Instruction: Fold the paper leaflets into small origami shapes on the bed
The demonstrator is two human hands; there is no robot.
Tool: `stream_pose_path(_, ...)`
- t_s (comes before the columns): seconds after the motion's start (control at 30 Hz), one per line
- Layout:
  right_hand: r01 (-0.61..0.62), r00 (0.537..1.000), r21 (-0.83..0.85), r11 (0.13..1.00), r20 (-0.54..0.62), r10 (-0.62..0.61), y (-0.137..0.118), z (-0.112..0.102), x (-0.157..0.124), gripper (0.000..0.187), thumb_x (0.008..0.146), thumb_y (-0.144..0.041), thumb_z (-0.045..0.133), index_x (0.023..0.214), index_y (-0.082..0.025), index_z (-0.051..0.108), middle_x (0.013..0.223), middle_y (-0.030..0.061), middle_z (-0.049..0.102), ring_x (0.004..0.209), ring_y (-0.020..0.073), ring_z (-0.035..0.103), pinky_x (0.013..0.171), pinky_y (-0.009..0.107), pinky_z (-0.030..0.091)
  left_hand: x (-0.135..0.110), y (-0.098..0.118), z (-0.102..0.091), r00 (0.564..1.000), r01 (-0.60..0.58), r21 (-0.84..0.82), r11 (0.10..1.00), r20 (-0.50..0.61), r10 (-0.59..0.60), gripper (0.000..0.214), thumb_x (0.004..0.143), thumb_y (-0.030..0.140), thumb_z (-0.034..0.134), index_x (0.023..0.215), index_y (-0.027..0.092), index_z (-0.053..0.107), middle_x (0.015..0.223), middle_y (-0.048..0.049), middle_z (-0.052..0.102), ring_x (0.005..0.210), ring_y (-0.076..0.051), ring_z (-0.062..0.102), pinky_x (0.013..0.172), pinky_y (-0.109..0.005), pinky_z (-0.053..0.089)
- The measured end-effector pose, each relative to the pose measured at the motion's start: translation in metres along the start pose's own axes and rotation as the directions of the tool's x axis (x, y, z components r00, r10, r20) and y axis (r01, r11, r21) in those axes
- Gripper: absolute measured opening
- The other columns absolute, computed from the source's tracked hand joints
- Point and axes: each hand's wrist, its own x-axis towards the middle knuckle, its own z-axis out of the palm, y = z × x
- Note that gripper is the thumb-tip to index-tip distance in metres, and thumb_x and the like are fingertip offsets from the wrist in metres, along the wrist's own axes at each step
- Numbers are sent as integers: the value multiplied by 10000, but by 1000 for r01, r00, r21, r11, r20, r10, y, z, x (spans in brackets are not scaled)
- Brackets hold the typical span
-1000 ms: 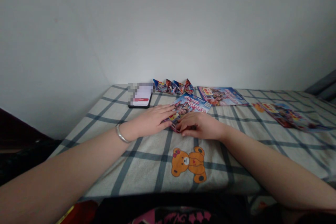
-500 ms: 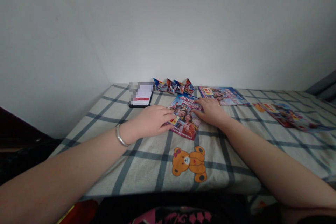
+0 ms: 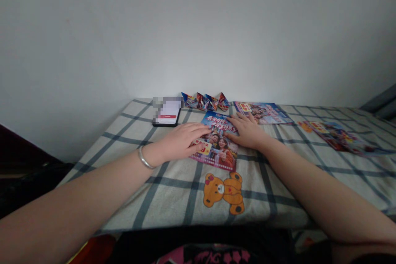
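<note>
A colourful printed flyer (image 3: 221, 142) with people and large lettering lies flat on the checked tablecloth (image 3: 167, 210). My left hand (image 3: 187, 140) rests over its left edge, fingers stretched out and covering part of that side. On the upper right edge lies my right hand (image 3: 249, 130), its fingers spread and flat. Behind the flyer stands a row of several folded paper shapes (image 3: 206, 101), made of similar printed paper. To their left is a phone (image 3: 167, 116) with its screen lit.
Two more flyers lie to the right, one flyer (image 3: 262, 112) near the wall and another flyer (image 3: 343, 137) farther right. A printed bear (image 3: 224, 193) decorates the cloth near the front edge. The pale wall (image 3: 198, 33) rises directly behind the table.
The flyer has turned slightly and shifted a little toward me, showing more of its lower left. My right hand's fingers have spread wider; my left hand has moved slightly right.
</note>
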Motion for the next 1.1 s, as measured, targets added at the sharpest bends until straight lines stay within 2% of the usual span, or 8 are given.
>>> stream_pose_path(0.2,180,982,114,977,27,-185,-10,4,-5,703,916,-576,468,1495,-188,372,1574,78,328,1458,348,250,1191,594,157,-2,-2,4,990,83,73,994,107,-90,557,973,464,474,1439,163,420,1507,-121,420,1399,-242,384,1174,-397,283)
stream_pose_path(0.4,294,956,180,939,-73,-285,-11,6,-5,595,923,-474,530,1435,-181,462,1540,121,388,1443,327,299,1176,566,235,-6,-2,6,965,97,143,985,230,-128,670,967,619,370,1495,207,344,1589,-109,250,1463,-270,263,1194,-428,192)
stream_pose_path(0.53,420,906,252,872,-173,-387,-9,0,-4,484,911,-388,581,1351,-188,558,1432,122,528,1397,290,386,1150,519,319,-9,0,5,959,172,238,956,181,-217,716,955,658,322,1474,170,380,1551,-131,337,1432,-287,327,1183,-440,199)
stream_pose_path(0.67,499,866,361,788,-190,-462,-7,-7,-5,440,908,-395,597,1306,-207,595,1370,123,582,1312,256,496,1114,490,377,-9,2,3,940,259,286,923,146,-310,773,957,646,294,1453,63,394,1519,-190,373,1402,-314,373,1160,-434,265)
stream_pose_path(0.77,559,820,424,712,-160,-549,-5,-11,-5,567,820,-511,687,1295,-213,604,1357,130,593,1290,267,515,1104,496,376,-8,5,4,940,274,276,921,124,-317,765,971,618,278,1443,29,398,1506,-202,389,1394,-304,388,1154,-410,291)
stream_pose_path(0.9,581,793,433,689,-112,-599,-4,-12,-7,762,678,-587,780,1318,-217,594,1452,145,500,1345,300,450,1130,510,319,-7,6,10,940,306,277,911,65,-335,735,987,601,242,1444,50,406,1507,-178,398,1406,-286,370,1168,-397,277)
stream_pose_path(1.0,592,781,429,683,-95,-617,-4,-12,-8,808,669,-565,797,1356,-210,562,1476,153,469,1364,301,425,1142,505,302,-7,4,15,934,320,283,904,67,-351,738,994,596,230,1455,42,389,1518,-175,381,1420,-283,347,1183,-395,254)
stream_pose_path(1.1,594,780,420,686,-91,-619,-5,-12,-9,762,710,-515,782,1372,-217,547,1474,144,473,1361,291,430,1140,508,311,-6,2,18,931,330,275,903,66,-360,735,1003,579,207,1452,25,385,1519,-184,374,1435,-276,322,1190,-393,240)
